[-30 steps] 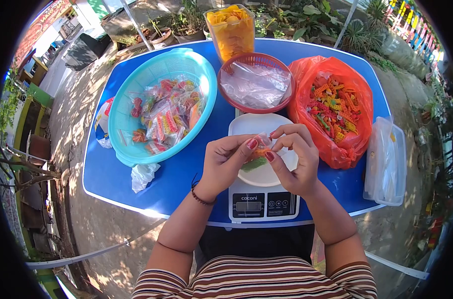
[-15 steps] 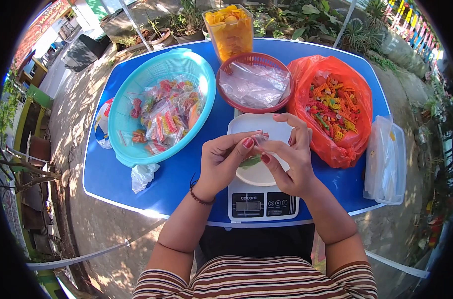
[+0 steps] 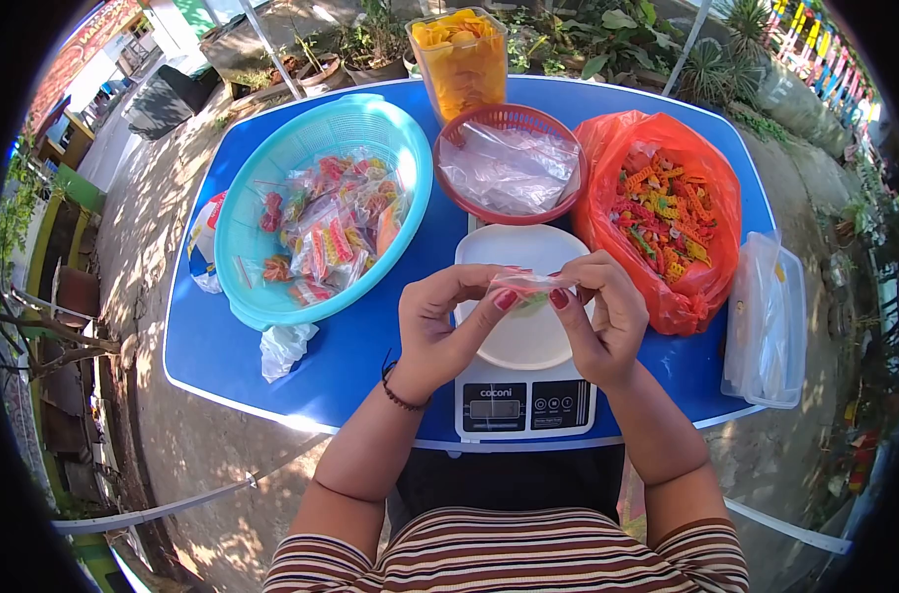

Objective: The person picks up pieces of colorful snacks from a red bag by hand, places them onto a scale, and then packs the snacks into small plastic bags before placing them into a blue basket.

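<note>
Over the scale's white dish: small clear bag held level, long axis left-right, one end per hand. Left hand pinched on its left end, right hand pinched on its right end; neither is nearer. Scale sits at the near edge of the blue surface. Turquoise basket of filled bags lies left, red bag of coloured snacks just right. Outdoors, plants behind.

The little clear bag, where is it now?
Head view, centre: the small clear plastic bag is pinched between left hand and right hand, over the round white plate.
</note>
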Tool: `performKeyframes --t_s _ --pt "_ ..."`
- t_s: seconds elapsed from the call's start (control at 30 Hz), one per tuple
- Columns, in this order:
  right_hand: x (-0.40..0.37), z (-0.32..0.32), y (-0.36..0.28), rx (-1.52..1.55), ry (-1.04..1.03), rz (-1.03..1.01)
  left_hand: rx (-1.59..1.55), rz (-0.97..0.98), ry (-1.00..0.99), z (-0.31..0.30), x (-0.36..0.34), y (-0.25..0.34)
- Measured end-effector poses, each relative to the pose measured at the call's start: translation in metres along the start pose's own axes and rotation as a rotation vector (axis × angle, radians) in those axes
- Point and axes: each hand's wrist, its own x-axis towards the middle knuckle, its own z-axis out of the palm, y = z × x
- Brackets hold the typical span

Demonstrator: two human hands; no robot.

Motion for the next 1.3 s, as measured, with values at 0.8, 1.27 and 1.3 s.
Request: performKeyframes --t_s 0.8,1.27,1.3 --pt "0.002 -0.001 -0.006 -0.067 -0.084 -0.042 0.275 0.025 -0.101 0.006 -0.002 0.005" --pt "0.005 0.001 -0.008 -0.146 -0.067 -0.090 0.374 0.144 -0.028 0.006 0.000 0.010" --pt "0.006 0.001 -0.008 -0.137 -0.074 -0.075 0.366 0.149 -0.005 0.005 0.000 0.010"
